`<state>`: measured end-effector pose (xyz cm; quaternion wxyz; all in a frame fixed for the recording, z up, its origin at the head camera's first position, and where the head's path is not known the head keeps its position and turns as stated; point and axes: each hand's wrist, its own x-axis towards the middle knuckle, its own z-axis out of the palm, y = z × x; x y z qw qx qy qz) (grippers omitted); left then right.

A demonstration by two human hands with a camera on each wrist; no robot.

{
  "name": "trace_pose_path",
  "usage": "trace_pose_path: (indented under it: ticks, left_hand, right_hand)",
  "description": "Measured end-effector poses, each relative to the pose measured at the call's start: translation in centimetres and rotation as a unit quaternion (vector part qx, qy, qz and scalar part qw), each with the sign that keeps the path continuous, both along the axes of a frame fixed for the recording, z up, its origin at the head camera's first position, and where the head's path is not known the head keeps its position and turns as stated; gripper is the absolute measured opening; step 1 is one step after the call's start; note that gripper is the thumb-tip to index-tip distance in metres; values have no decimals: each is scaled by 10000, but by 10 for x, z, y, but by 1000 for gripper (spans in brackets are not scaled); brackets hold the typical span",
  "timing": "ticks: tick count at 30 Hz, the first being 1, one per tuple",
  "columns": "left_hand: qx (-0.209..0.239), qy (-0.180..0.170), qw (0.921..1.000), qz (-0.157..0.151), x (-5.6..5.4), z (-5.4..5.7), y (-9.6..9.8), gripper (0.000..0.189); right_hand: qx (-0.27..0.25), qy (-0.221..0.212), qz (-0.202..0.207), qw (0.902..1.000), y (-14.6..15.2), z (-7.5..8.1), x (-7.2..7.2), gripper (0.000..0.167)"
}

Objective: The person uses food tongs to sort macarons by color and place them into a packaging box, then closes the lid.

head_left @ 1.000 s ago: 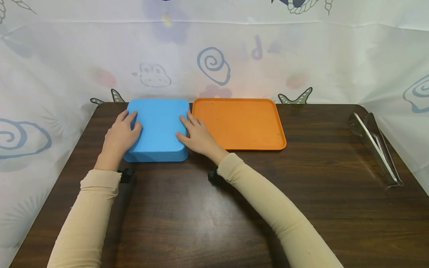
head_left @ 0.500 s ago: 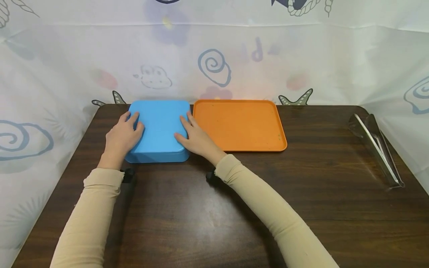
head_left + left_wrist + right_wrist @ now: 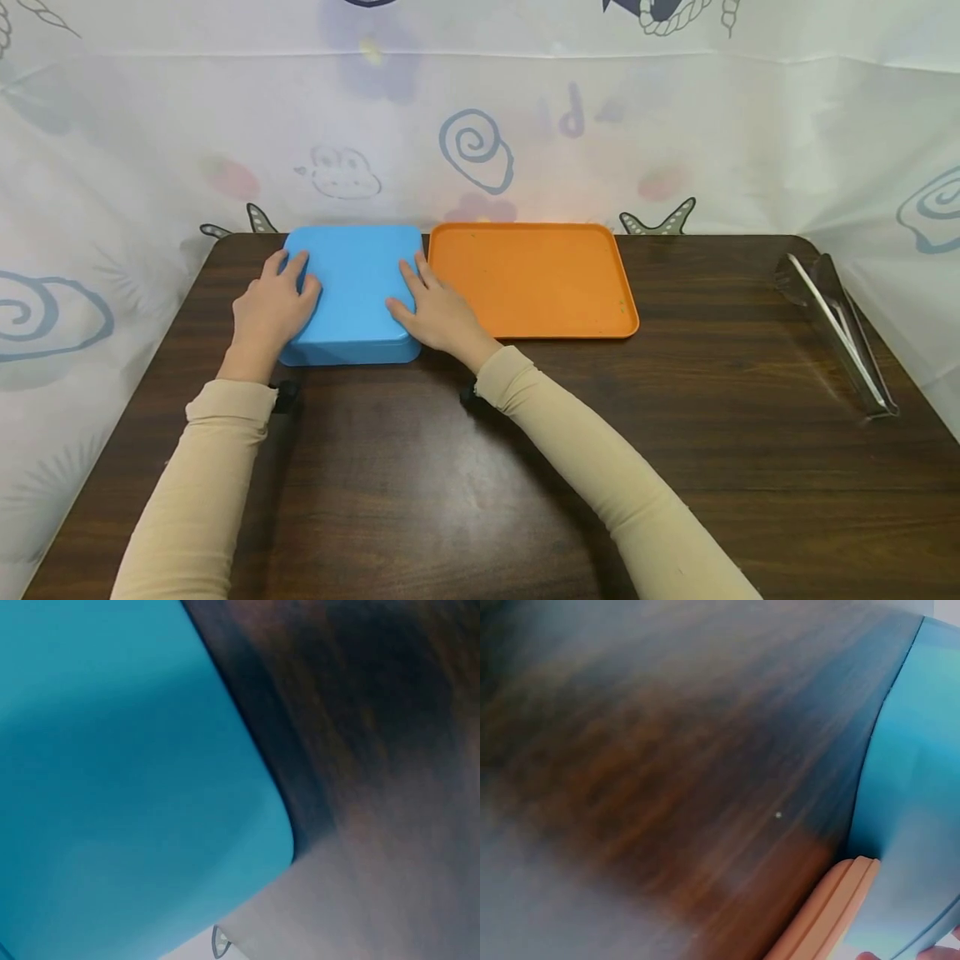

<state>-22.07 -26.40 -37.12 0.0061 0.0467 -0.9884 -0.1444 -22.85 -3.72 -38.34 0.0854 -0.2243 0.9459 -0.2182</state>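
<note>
A light blue lidded box (image 3: 356,283) sits at the back left of the table in the head view. My left hand (image 3: 272,308) rests along its left edge, with the thumb on top. On the opposite side my right hand (image 3: 442,312) lies over the right edge, its fingers spread and fairly straight. In the right wrist view, fingertips (image 3: 936,953) show at the bottom corner, right by the seam between lid and box. Only the blue wall of the box fills the left wrist view; the left fingers are hidden there.
Close to the box's right side lies an orange tray (image 3: 532,279) with a raised rim. Metal tongs (image 3: 840,337) are near the right edge of the dark wooden table (image 3: 420,483). A printed white cloth (image 3: 525,100) hangs behind and beside the table.
Both hands stay on the box, which keeps its place. The right hand has shifted very slightly left; otherwise there is only a small wobble of the whole view.
</note>
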Motion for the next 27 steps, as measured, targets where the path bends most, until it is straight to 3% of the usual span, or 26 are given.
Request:
trace_pose_path:
  ticks: [7,12,17,21,27]
  left_hand:
    - [-23,-105,9999,-32,-1,2,0,60]
    - [-35,-195,9998,-56,-3,9,1,60]
    - [-70,-37,9999,-93,-4,14,3,59]
    - [57,177,9998,-119,-5,17,6,57]
    - [125,389,9992,-36,-4,23,13,57]
  right_hand:
    - [-35,-141,25,9999,1,0,-2,67]
    - [-409,-205,117,9989,5,-2,-6,69]
    - [-992,-161,204,9947,11,-2,-9,71]
    - [-1287,-76,54,9916,22,7,-11,71]
    - [-1345,183,-425,9898,52,32,-12,72]
